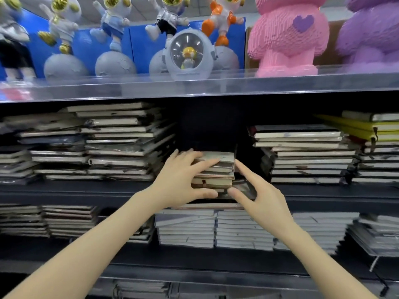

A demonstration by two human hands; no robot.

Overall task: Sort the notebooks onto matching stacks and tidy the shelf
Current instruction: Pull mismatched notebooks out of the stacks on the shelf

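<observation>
Gripping small notebook stack (218, 175) in my left hand (177, 184), frame centre | right hand (261, 195) spread loose just beside it

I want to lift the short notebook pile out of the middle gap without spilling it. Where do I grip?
Probably clamp the notebook pile top and bottom at its front edge, coming from the front: taller stacks flank it. The left hand grips it so, fingers on top, thumb beneath; the right hand could steady its right side.
</observation>
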